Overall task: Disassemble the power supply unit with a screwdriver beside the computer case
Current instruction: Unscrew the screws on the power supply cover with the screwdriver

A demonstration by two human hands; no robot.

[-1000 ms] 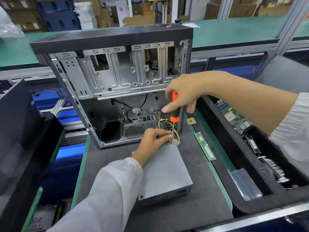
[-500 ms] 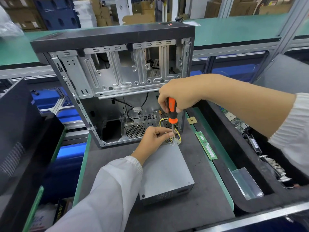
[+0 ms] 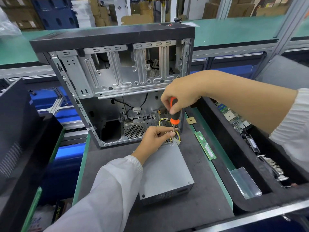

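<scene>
We note bare matt sheet metal on the computer case [image 3: 117,77] and power supply unit [image 3: 167,171], glossy orange-black plastic on the screwdriver [image 3: 173,113], and a matt dark mat on the counter [image 3: 200,206].

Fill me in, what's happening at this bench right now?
A person is working on a grey power supply unit lying on the dark mat in front of an open computer case. The right hand holds an orange and black screwdriver upright, tip down at the unit's far edge by its wire bundle. The left hand pinches the shaft near the tip. Two memory sticks lie to the right.
</scene>
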